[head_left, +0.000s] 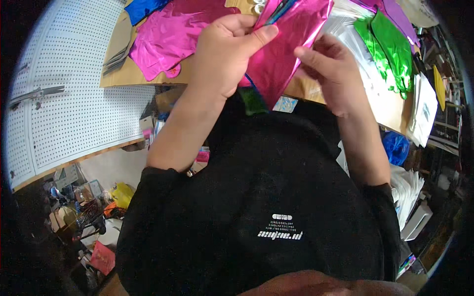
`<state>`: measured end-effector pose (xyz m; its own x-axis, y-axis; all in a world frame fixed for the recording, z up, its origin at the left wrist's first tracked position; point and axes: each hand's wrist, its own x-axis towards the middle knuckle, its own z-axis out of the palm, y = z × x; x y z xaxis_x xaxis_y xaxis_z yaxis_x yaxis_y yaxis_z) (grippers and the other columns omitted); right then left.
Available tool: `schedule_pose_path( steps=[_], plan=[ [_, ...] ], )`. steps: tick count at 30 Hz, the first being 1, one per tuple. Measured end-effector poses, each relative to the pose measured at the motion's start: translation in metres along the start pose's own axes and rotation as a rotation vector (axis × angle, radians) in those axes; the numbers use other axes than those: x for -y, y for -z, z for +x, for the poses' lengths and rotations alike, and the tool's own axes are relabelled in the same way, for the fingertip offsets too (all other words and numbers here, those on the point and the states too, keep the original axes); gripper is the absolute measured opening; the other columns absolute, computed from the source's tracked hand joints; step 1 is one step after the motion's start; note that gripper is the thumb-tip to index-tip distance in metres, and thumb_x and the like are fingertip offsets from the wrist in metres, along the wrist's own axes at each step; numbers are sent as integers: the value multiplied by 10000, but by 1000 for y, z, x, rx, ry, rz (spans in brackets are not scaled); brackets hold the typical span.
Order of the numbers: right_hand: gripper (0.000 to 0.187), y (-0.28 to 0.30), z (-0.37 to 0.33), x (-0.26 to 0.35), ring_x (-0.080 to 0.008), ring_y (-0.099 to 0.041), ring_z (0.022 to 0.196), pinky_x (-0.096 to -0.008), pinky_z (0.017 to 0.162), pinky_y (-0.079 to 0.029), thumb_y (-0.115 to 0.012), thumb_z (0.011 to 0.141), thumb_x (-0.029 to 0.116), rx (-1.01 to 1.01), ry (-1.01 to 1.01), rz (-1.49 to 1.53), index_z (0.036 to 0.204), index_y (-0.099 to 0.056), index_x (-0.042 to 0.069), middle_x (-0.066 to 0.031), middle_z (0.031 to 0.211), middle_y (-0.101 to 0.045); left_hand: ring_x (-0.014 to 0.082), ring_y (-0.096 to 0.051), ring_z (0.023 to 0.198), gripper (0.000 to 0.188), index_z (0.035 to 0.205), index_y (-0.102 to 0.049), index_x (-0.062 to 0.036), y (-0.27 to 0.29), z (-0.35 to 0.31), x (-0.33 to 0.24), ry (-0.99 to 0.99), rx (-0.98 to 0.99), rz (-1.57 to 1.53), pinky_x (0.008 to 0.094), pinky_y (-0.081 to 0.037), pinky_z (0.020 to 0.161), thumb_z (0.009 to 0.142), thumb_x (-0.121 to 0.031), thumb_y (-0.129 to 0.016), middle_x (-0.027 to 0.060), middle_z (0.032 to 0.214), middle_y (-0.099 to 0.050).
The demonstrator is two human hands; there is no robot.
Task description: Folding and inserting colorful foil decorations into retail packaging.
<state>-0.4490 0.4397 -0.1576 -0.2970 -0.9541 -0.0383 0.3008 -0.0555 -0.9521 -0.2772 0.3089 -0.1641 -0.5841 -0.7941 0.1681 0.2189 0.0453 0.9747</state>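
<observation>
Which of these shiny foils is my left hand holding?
The pink foil, pinched in your left hand. The pink pile to its left and green foil to its right lie unheld.

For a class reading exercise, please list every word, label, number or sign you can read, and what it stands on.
Black shirt: white print, upside down, several lines; wording not copied here.
Pink film: no text visible.
Red item, lower left: any text too small to read.
</observation>
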Motion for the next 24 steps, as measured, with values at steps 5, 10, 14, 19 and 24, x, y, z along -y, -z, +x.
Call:
schedule_pose_path(
  steps=[5,10,14,19,24],
  plan=[
    [181,7,1,-19,-162,-731,894,-310,823,-612,-712,942,-16,-6,-101,124,1122,-700,-5,-104,1039,-758,6,-588,712,228,1073,-742,32,0,-13,4,181,164,-29,202,-453,600,932,-140,-795,-2,819,-715],
    [190,14,1,-17,-167,-732,897,-312,839,-608,-721,928,-28,-12,-125,65,1116,-701,-6,-98,1031,-758,75,-684,855,149,1093,-738,25,16,-13,9,349,330,189,237,-540,803,991,-72,-688,39,995,-762],
    [246,13,-3,-17,-161,-728,932,-311,875,-592,-724,921,-20,0,-122,91,1164,-699,6,-92,1055,-757,83,-693,860,150,1081,-740,22,15,-17,15,364,312,-73,245,-544,810,982,-82,-699,43,995,-763],
    [274,20,-7,-16,-163,-722,973,-320,925,-571,-727,912,-17,31,-264,39,1183,-704,10,-98,1083,-757,85,-695,860,153,1080,-737,20,18,-16,20,383,369,-128,247,-546,812,993,-94,-681,41,997,-763],
    [203,21,-3,-19,-157,-714,917,-291,876,-573,-725,902,-48,68,-56,-28,1102,-728,-17,-81,1017,-758,56,-654,753,163,1066,-737,13,14,-14,18,335,366,-110,213,-514,700,1002,-121,-670,26,910,-739]
  ],
)
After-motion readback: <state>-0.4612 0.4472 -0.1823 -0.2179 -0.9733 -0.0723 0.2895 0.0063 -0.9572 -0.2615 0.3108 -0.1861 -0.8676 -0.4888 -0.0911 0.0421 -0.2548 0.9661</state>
